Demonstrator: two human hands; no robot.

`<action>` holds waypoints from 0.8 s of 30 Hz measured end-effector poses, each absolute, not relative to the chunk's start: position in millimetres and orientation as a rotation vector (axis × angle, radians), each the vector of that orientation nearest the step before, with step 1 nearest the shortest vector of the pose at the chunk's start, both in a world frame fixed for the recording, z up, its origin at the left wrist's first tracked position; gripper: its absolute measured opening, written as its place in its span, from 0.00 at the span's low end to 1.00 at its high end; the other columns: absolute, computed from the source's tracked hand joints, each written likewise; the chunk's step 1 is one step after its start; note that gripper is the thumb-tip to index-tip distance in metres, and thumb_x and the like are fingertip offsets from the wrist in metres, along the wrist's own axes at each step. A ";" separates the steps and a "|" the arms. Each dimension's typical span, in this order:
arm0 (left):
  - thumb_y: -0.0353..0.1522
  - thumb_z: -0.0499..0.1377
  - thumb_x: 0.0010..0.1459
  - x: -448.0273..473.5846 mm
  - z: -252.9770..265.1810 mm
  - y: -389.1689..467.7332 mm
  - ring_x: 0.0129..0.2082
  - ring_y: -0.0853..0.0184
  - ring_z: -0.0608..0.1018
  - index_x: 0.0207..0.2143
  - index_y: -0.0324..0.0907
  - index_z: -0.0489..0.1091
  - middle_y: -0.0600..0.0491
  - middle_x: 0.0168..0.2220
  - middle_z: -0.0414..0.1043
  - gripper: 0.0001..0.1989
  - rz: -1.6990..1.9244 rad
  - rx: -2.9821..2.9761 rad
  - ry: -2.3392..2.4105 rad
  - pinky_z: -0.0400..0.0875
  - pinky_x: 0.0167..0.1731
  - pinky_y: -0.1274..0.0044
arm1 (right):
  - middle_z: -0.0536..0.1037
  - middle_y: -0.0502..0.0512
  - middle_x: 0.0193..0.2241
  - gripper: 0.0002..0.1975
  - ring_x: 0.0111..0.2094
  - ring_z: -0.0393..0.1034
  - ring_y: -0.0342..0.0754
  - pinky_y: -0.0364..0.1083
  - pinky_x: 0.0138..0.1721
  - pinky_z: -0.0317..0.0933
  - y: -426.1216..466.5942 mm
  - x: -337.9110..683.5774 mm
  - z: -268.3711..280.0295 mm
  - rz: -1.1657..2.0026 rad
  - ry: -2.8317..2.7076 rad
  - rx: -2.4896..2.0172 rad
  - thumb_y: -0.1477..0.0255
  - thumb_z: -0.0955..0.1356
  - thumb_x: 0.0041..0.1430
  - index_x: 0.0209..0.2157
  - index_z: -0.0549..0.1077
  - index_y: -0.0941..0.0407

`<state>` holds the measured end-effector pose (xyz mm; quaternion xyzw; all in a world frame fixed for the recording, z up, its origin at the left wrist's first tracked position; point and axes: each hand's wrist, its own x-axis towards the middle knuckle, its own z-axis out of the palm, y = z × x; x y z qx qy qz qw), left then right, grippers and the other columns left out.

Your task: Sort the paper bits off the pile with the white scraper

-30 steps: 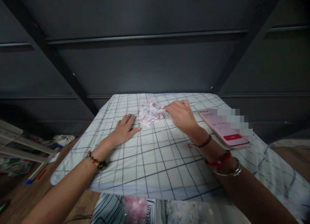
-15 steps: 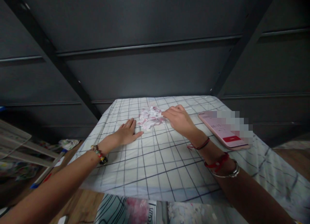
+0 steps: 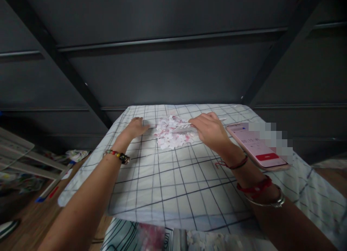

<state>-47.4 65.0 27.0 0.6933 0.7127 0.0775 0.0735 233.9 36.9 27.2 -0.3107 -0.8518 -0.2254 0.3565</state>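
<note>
A heap of small white and pink flakes (image 3: 173,137), like petals or paper scraps, lies on the checked cloth (image 3: 162,178). Over its right side, my right hand (image 3: 210,130) is closed round a white flat tool with a thin handle (image 3: 184,127). The handle's end sticks out to the right of the knuckles; blur hides what kind of tool it is. To the left of the heap, apart from it, is my left hand (image 3: 135,127) at the cloth. Its thumb points toward the flakes, the fingers stretch away from me, and it holds nothing.
A pink phone (image 3: 257,146) with a lit timer screen lies at the right. Dark panels (image 3: 157,73) stand behind the cloth's far edge. At the near edge are a pink bundle (image 3: 150,236) and a grey, white-patterned item (image 3: 206,240). A white frame (image 3: 48,167) stands left.
My left hand has moved back and left, away from the heap. The right hand, still holding the white tool, sits slightly further right in view. More of the tool and the heap shows.
</note>
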 end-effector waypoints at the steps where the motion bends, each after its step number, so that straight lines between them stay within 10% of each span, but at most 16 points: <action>1: 0.41 0.49 0.58 -45.2 21.3 66.4 0.60 0.50 0.56 0.55 0.25 0.57 0.34 0.58 0.56 0.30 0.252 2.042 2.191 0.53 0.55 0.69 | 0.74 0.51 0.25 0.12 0.29 0.63 0.45 0.45 0.34 0.50 37.8 233.6 26.1 -0.589 -2.192 -0.810 0.82 0.59 0.57 0.33 0.72 0.58; 16: 0.46 0.44 0.62 -25.4 -10.1 53.9 0.62 0.50 0.51 0.59 0.26 0.51 0.31 0.61 0.49 0.35 0.318 2.015 2.284 0.49 0.57 0.62 | 0.73 0.52 0.23 0.10 0.27 0.64 0.47 0.47 0.33 0.50 36.5 261.0 46.0 -0.722 -2.229 -1.074 0.77 0.59 0.56 0.26 0.68 0.57; 24: 0.57 0.51 0.52 -9.6 -1.1 40.8 0.64 0.52 0.36 0.64 0.37 0.40 0.41 0.65 0.33 0.47 0.289 2.629 1.393 0.40 0.60 0.62 | 0.72 0.51 0.22 0.12 0.26 0.64 0.46 0.46 0.32 0.50 31.0 269.0 58.4 -0.725 -2.214 -1.033 0.74 0.58 0.57 0.23 0.68 0.56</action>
